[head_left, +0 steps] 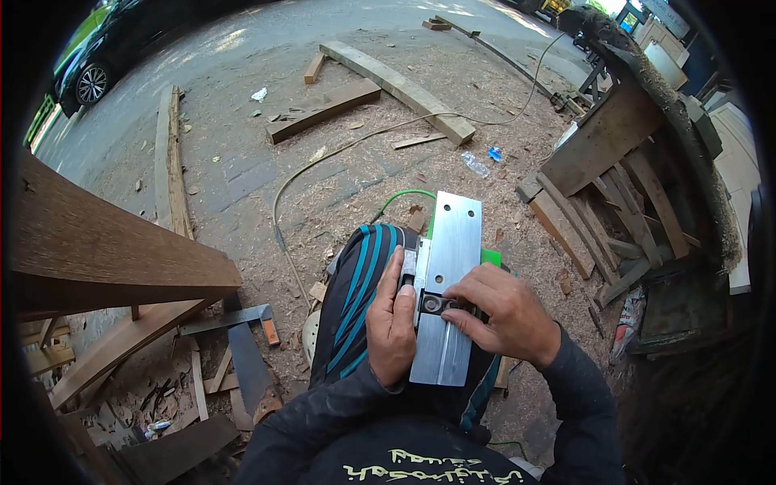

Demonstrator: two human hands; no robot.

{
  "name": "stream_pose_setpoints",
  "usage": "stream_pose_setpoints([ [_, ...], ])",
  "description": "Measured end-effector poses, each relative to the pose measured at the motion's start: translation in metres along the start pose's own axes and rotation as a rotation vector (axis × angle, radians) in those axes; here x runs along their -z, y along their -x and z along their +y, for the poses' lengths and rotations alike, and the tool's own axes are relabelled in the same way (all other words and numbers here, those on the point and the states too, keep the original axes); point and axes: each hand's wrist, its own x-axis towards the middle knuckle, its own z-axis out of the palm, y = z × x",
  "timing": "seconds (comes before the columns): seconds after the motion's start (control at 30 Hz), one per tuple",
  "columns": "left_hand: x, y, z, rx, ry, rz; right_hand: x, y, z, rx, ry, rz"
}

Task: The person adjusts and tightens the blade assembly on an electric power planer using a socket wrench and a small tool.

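An electric hand planer rests upside down across my lap, its silver sole plate facing up and bits of its green body showing at the sides. My left hand grips its left edge, fingers pointing forward beside a small pale metal part. Over the dark cutter slot in the sole, my right hand has thumb and fingertips pinched together. Whatever lies between those fingertips is too small to make out. A green cord curves away behind the planer.
To the left lie a handsaw, a square with an orange handle and a large curved timber. Ahead, beams and a cable cross the shaving-covered ground. Wooden frames stand right; a car stands beyond.
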Motion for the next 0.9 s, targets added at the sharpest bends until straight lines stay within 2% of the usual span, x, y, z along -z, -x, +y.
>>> stream_pose_setpoints([
  [0.03,0.001,0.0,-0.002,-0.004,0.004,-0.005,-0.002,0.0,0.001,0.056,-0.082,0.046],
  [0.1,0.001,0.0,-0.003,-0.01,0.008,-0.016,-0.003,0.0,0.001,0.066,-0.055,0.066],
  [0.3,0.001,0.0,0.0,0.011,-0.027,-0.005,0.0,-0.001,-0.001,-0.047,0.1,-0.033],
  [0.37,0.001,0.001,-0.002,0.005,0.008,-0.001,-0.007,-0.001,0.004,0.091,-0.069,0.072],
  [0.4,0.001,0.002,-0.002,0.002,0.02,-0.001,-0.008,0.0,0.004,0.093,-0.063,0.075],
  [0.57,0.001,0.0,0.003,0.039,0.056,-0.019,0.0,0.001,0.001,-0.004,0.096,-0.012],
  [0.7,0.001,-0.001,-0.003,0.001,0.03,-0.004,-0.009,0.002,0.006,0.117,-0.05,0.104],
  [0.9,0.004,0.002,0.004,0.085,0.055,-0.03,-0.002,0.002,0.0,0.016,0.046,0.048],
])
